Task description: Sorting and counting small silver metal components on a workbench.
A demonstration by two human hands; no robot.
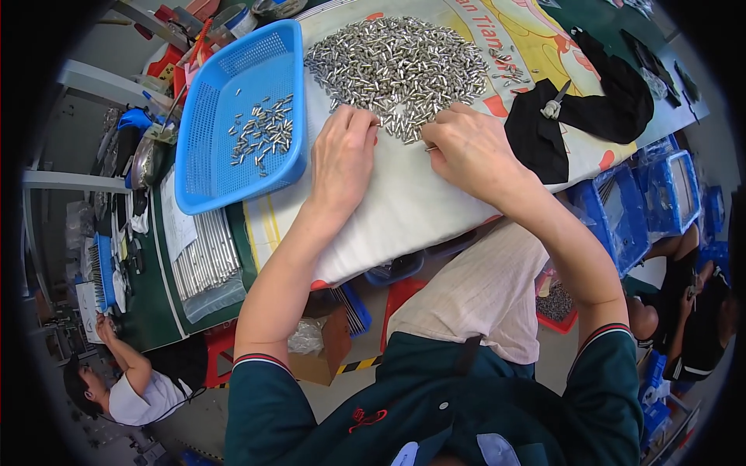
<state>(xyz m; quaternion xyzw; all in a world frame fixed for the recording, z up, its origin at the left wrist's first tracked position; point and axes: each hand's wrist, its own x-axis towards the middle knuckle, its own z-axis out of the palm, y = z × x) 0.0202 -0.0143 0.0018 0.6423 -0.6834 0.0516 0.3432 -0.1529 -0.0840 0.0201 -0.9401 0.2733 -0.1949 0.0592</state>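
Note:
A big pile of small silver metal pins (400,66) lies on a pale printed cloth (412,190) over the table. At the pile's near left edge is my left hand (344,151), its fingers curled and pinched; what they hold is hidden. My right hand (472,147) is at the near right edge, thumb and forefinger closed on what looks like one metal pin (430,148). Several loose pins lie between the two hands. Left of my left hand stands a blue perforated basket (206,167), with a smaller heap of similar pins (266,132) inside.
Black cloth (536,132) with a knife-like tool (561,92) lies to the right. Bagged metal rods (203,260) rest on the green table at left. Blue bins (622,213) stand at lower right, a cardboard box (330,346) below. Other people (148,388) sit at both sides.

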